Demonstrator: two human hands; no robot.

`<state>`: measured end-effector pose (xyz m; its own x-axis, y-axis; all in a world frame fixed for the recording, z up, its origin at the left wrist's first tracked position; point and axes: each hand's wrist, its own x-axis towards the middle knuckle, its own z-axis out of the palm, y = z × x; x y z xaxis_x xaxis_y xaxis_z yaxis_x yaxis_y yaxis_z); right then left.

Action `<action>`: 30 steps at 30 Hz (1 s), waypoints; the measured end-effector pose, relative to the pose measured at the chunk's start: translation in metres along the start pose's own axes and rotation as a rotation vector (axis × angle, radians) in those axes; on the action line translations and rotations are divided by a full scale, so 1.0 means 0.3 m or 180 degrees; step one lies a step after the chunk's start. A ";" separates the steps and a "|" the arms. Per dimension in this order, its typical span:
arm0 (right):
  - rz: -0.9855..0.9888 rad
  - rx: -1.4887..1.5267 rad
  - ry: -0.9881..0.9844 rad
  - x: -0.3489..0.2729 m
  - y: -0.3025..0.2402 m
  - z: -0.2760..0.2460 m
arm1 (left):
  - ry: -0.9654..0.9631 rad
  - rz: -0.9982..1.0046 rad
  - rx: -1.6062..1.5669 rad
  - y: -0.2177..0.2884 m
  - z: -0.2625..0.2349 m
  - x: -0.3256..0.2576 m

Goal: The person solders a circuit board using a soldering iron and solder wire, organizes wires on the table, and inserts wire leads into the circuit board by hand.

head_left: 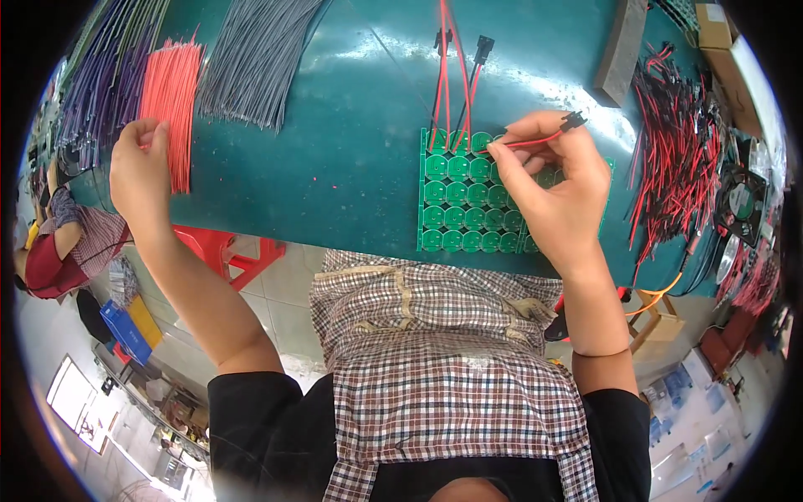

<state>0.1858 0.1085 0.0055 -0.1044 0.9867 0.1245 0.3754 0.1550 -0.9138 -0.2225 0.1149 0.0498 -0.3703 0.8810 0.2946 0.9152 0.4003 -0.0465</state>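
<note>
My right hand [554, 186] pinches a short red-and-black wire lead with a black connector [572, 122] over a green panel of round circuit boards [456, 194] on the teal table. Two more red leads with black connectors [452, 75] stand from the panel's top edge. My left hand [140, 171] reaches to the far left and touches a bundle of red cut wires [173, 99].
Grey wires [253, 58] and purple wires [104, 79] lie fanned beside the red bundle. A heap of red-and-black leads [676, 159] sits at the right, next to small black fans [739, 201]. A grey bar [621, 50] lies at the back. A red stool [226, 251] stands under the table. Another person [63, 251] sits at the left.
</note>
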 end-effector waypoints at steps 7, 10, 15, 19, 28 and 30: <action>-0.0258 -0.0197 0.0112 -0.018 0.010 0.011 | -0.0762 -0.0223 -0.0412 -0.088 0.051 0.025; -0.0419 -0.0320 0.0139 -0.019 0.004 0.016 | -0.0723 -0.0176 -0.0305 -0.070 0.047 0.021; -0.1172 -0.0815 0.0110 -0.006 -0.028 0.031 | -0.0788 -0.0063 -0.0005 -0.035 0.020 0.024; -0.1099 -0.1001 -0.0116 0.005 -0.047 0.023 | -0.0444 0.0068 -0.0142 0.001 -0.018 0.018; -0.0320 -0.0676 -0.0514 0.047 -0.042 -0.012 | -0.1059 -0.0005 -0.2364 0.230 0.043 0.025; -0.0437 -0.0493 -0.0461 0.043 -0.038 0.001 | -0.1234 0.0083 -0.2509 0.239 0.058 0.038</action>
<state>0.1800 0.1193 0.0174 -0.2907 0.9404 0.1764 0.4841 0.3036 -0.8207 -0.1638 0.1579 0.0333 -0.2445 0.9684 -0.0490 0.7144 0.2141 0.6662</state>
